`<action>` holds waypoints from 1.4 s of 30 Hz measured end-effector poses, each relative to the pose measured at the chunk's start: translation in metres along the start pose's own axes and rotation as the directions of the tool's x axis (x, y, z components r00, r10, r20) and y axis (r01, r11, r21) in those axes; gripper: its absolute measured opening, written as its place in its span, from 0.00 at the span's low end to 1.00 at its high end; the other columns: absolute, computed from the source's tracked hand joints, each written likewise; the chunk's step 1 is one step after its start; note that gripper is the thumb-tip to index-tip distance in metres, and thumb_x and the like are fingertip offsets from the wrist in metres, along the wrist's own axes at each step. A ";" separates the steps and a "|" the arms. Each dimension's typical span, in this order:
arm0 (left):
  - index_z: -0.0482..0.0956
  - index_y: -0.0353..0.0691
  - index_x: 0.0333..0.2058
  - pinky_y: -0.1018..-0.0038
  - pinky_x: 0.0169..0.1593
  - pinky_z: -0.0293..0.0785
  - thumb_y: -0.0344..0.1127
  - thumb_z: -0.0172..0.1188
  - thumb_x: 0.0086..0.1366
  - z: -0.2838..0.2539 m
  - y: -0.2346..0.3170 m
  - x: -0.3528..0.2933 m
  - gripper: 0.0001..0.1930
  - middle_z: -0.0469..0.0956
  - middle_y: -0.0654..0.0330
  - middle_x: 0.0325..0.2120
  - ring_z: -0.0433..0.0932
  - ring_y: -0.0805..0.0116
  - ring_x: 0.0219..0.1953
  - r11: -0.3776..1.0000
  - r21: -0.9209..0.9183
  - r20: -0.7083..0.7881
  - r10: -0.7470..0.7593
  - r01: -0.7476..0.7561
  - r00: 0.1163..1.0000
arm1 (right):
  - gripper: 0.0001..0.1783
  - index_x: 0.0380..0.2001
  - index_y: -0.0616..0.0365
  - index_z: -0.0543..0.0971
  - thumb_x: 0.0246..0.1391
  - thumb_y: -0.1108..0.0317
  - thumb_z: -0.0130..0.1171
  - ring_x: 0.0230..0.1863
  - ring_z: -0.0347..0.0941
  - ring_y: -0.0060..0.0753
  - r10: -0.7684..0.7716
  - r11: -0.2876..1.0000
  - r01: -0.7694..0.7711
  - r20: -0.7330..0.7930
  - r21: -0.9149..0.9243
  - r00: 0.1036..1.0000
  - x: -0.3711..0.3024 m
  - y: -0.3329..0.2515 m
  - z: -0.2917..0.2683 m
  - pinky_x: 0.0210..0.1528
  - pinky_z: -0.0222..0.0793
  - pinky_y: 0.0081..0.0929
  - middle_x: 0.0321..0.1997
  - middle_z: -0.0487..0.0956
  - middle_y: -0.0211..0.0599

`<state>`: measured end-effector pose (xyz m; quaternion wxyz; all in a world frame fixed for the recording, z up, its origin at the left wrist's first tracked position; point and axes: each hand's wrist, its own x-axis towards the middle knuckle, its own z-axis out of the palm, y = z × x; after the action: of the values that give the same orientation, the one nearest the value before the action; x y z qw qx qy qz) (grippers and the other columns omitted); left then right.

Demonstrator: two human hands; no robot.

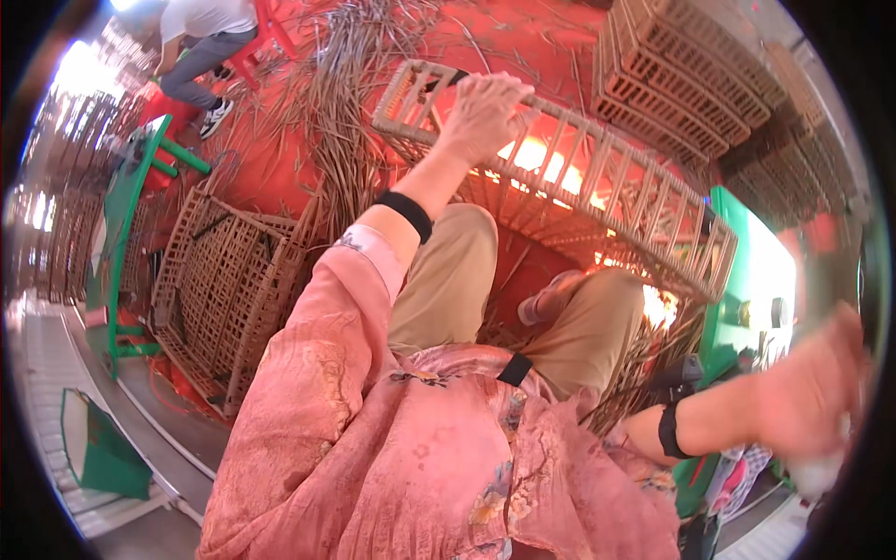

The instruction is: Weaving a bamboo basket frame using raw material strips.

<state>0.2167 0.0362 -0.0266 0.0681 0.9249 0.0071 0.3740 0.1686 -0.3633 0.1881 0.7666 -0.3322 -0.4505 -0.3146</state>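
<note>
A long woven basket (621,201) of light brown strands, with an open slatted side, stands tilted across the front of my knees. My left hand (481,117) lies over its upper edge near the left end, fingers curled around the rim. Out at the far right is my right hand (812,383), raised away from the basket and smeared by motion, so its fingers and anything in them cannot be made out. Dark bands circle both of my wrists. Beneath the basket, part of my foot (551,297) shows on the red floor.
Loose dried strands (350,103) lie on the red floor (280,140). Another woven basket (224,280) sits at left, beside a green stool (121,233). Stacked baskets (677,84) rise at the back right, near a green-edged panel (737,261). A person (201,47) is at far left.
</note>
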 end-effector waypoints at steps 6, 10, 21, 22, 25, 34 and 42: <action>0.75 0.39 0.53 0.65 0.60 0.70 0.48 0.48 0.74 -0.022 -0.025 -0.021 0.21 0.78 0.54 0.51 0.76 0.61 0.54 0.791 -0.609 -0.148 -0.184 0.057 0.972 | 0.25 0.51 0.67 0.78 0.64 0.58 0.45 0.61 0.71 0.41 0.448 0.522 -0.550 -0.340 -0.652 0.827 -0.078 0.109 -0.098 0.67 0.59 0.39 0.59 0.76 0.51; 0.77 0.37 0.49 0.68 0.54 0.76 0.42 0.49 0.75 -0.069 -0.050 -0.045 0.16 0.81 0.57 0.45 0.79 0.66 0.49 -0.065 -0.996 0.091 -0.762 0.064 0.642 | 0.33 0.55 0.68 0.75 0.66 0.46 0.47 0.60 0.71 0.42 0.344 0.066 -0.446 -0.399 -0.892 0.850 -0.113 0.114 -0.161 0.65 0.61 0.37 0.58 0.76 0.49; 0.77 0.39 0.50 0.64 0.57 0.68 0.44 0.64 0.64 -0.104 -0.047 -0.112 0.21 0.73 0.52 0.52 0.73 0.61 0.54 0.755 -0.469 -0.221 -0.603 0.458 0.767 | 0.27 0.49 0.65 0.80 0.64 0.48 0.54 0.38 0.76 0.31 0.484 -0.013 -0.796 -0.701 -0.605 0.524 -0.142 0.129 -0.231 0.41 0.73 0.29 0.43 0.80 0.38; 0.76 0.40 0.51 0.62 0.60 0.65 0.43 0.66 0.62 -0.102 -0.036 -0.108 0.22 0.75 0.53 0.51 0.72 0.59 0.55 0.890 -0.259 -0.336 -0.446 0.374 0.830 | 0.27 0.47 0.64 0.81 0.64 0.48 0.54 0.34 0.76 0.28 0.487 -0.031 -0.764 -0.677 -0.644 0.551 -0.144 0.129 -0.232 0.37 0.73 0.27 0.40 0.80 0.36; 0.77 0.42 0.50 0.60 0.61 0.61 0.43 0.68 0.59 -0.097 -0.011 -0.103 0.23 0.78 0.56 0.48 0.71 0.56 0.56 0.961 -0.053 -0.321 -0.274 0.271 0.907 | 0.26 0.45 0.65 0.82 0.64 0.49 0.54 0.33 0.76 0.28 0.462 0.005 -0.755 -0.668 -0.656 0.583 -0.146 0.128 -0.229 0.37 0.73 0.27 0.38 0.81 0.36; 0.82 0.42 0.36 0.59 0.56 0.59 0.41 0.67 0.56 -0.076 -0.002 -0.089 0.12 0.82 0.60 0.34 0.75 0.58 0.48 0.935 -0.011 -0.127 -0.354 0.355 0.927 | 0.26 0.45 0.66 0.82 0.64 0.50 0.53 0.33 0.78 0.30 0.429 -0.034 -0.719 -0.660 -0.695 0.617 -0.147 0.123 -0.211 0.37 0.72 0.28 0.37 0.82 0.38; 0.83 0.37 0.31 0.64 0.49 0.68 0.38 0.66 0.56 -0.084 -0.030 -0.080 0.10 0.81 0.59 0.26 0.78 0.62 0.38 0.816 -0.353 0.194 -0.414 0.457 0.889 | 0.27 0.47 0.67 0.81 0.64 0.50 0.53 0.34 0.79 0.31 0.450 0.026 -0.723 -0.637 -0.691 0.625 -0.149 0.121 -0.218 0.40 0.72 0.29 0.38 0.82 0.39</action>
<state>0.1026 0.0706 -0.0260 0.3345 0.8851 0.1403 0.2915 0.3094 -0.4382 -0.0545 0.5401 -0.8134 0.0896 -0.1967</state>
